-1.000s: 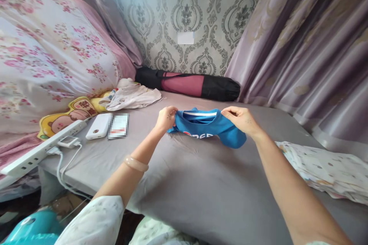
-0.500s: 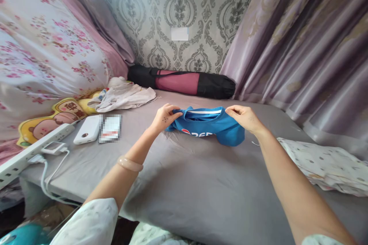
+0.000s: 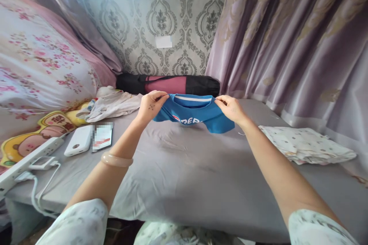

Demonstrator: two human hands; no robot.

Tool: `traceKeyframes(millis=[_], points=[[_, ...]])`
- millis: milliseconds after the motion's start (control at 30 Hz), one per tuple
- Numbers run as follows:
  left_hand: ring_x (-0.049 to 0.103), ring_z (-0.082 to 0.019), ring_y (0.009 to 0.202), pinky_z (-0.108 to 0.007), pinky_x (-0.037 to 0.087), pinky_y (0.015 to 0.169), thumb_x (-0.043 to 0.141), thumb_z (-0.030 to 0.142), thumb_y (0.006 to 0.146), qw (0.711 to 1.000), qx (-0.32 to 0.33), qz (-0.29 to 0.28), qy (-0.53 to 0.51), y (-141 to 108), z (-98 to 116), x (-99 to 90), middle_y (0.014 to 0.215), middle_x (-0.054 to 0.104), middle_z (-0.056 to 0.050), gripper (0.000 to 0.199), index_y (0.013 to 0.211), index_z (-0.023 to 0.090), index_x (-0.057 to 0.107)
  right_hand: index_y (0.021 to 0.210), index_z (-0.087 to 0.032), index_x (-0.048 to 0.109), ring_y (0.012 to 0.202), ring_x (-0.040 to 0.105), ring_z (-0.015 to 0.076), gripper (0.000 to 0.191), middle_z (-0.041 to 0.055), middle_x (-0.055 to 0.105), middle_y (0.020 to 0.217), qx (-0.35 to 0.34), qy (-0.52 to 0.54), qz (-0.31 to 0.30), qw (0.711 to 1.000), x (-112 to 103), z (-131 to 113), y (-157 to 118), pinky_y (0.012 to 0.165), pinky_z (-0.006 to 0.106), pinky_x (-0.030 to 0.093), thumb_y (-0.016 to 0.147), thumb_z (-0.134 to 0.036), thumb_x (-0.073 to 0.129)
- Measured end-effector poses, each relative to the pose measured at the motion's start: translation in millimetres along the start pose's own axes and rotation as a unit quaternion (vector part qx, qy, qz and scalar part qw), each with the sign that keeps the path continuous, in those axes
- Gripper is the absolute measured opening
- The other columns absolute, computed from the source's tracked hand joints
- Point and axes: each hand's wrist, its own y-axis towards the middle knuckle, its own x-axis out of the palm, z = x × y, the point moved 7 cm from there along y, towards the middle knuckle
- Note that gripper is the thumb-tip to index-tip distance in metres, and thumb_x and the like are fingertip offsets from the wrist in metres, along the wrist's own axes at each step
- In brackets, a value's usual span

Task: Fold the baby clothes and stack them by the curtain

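The left hand (image 3: 150,106) and right hand (image 3: 232,109) pinch a blue shirt (image 3: 211,118) on either side of its collar, holding it spread above a grey sheet (image 3: 184,183). To the right lies folded patterned cloth (image 3: 306,143); beyond, a black-and-pink bag (image 3: 169,84).

The left forearm (image 3: 103,170) and right forearm (image 3: 277,164) reached forward, converging from either side, with both wrists nearly straight. The left hand (image 3: 149,107), its back turned upward and bearing small dark marks, was held with thumb (image 3: 163,100) and fingers (image 3: 158,93) drawn into a pinch. The right hand (image 3: 230,108) mirrored this grip at almost equal height, well apart from the left, its fingertips pointing inward.
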Motion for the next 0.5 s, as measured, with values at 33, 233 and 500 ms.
traceKeyframes(millis=[33,233,500], points=[[0.061,-0.016,0.076,-0.028,0.046,0.073,0.062,0.037,0.082,1.0,0.018,0.012,0.004,2.8,9.9,-5.8,0.082,0.069,-0.003,0.02,0.085,0.021,0.073,0.09,-0.021,0.07,0.082,0.063,0.0203,0.031,0.0053,0.069,0.088,-0.014,-0.032,0.035,0.999,-8.0,-10.1,-0.7,0.077,0.032,0.046,0.092,-0.044,0.049],[0.057,-0.015,0.086,-0.031,0.044,0.084,0.056,0.037,0.091,0.985,0.111,0.118,0.065,7.0,91.2,-60.1,0.083,0.061,-0.001,0.022,0.091,0.021,0.07,0.115,-0.023,0.064,0.099,0.061,0.0234,0.042,0.0091,0.065,0.109,-0.039,-0.198,0.19,0.961,-65.3,-81.6,-10.2,0.076,0.032,0.045,0.101,-0.046,0.031],[0.052,-0.025,0.103,-0.048,0.031,0.101,0.061,0.04,0.087,0.972,0.115,0.143,0.15,25.8,113.4,-98.3,0.081,0.064,-0.002,0.017,0.087,0.026,0.07,0.114,-0.028,0.065,0.093,0.063,0.0227,0.041,0.0039,0.07,0.106,-0.127,-0.303,0.092,0.94,-97.8,-126.3,14.1,0.065,0.03,0.042,0.1,-0.05,0.033]])
